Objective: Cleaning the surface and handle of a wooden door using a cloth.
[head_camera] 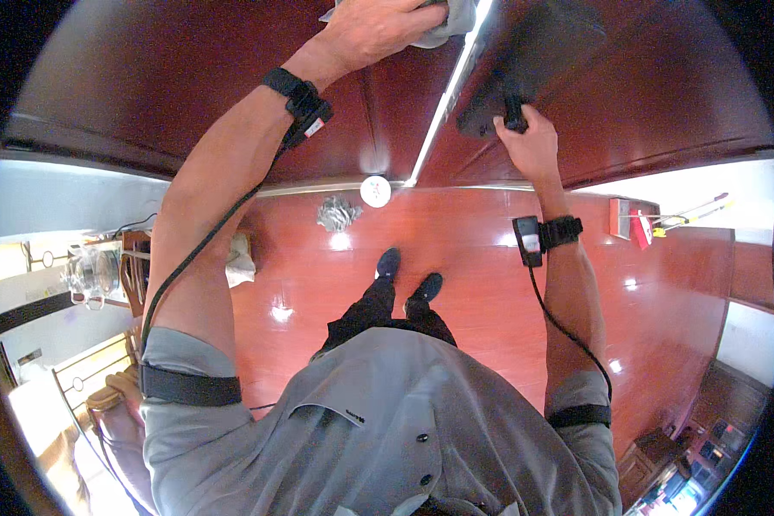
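A grey cloth (455,26) is under my left hand (387,26), pressed against the dark red wooden door panel (232,84) at the top of the view. My right hand (532,138) is closed around a black door handle (515,116) on the other dark red panel (619,84). Between the two panels runs a bright, narrow strip of light (448,97). Both wrists wear black straps with small cabled devices.
On the red floor near the panels lie a round white object (375,191) and a crumpled grey cloth or bag (337,214). A dustpan (620,218) with long handles stands right. A wooden chair (135,271) is left.
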Available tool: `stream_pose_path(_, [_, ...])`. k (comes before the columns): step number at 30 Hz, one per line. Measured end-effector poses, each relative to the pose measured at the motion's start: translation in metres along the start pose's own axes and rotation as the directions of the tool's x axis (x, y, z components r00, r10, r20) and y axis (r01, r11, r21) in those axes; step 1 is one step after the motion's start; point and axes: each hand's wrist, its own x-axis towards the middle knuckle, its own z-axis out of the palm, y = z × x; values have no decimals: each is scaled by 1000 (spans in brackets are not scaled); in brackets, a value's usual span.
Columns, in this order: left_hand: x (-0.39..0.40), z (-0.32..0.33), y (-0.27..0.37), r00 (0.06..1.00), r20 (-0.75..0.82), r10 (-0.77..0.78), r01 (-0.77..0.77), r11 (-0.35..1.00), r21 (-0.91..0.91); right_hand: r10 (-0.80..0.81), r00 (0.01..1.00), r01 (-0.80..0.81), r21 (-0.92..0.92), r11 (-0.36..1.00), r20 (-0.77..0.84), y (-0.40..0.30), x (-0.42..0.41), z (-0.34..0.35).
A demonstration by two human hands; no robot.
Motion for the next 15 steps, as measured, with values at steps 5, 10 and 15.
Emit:
stream_pose_path(5, [-2,-10,1,1000,17,-26,27,999,-21,-43,999,43,4,999,2,1,-53,-22])
stream_pose_path(10, [1,-1,7,998,11,-58,58,997,-49,-176,984,172,-139,975,-20,29,-125,-61])
stream_pose_path(15, [-5,-3,11,998,19,-62,63,996,-62,-351,936,331,-338,881,1,15,-193,-115])
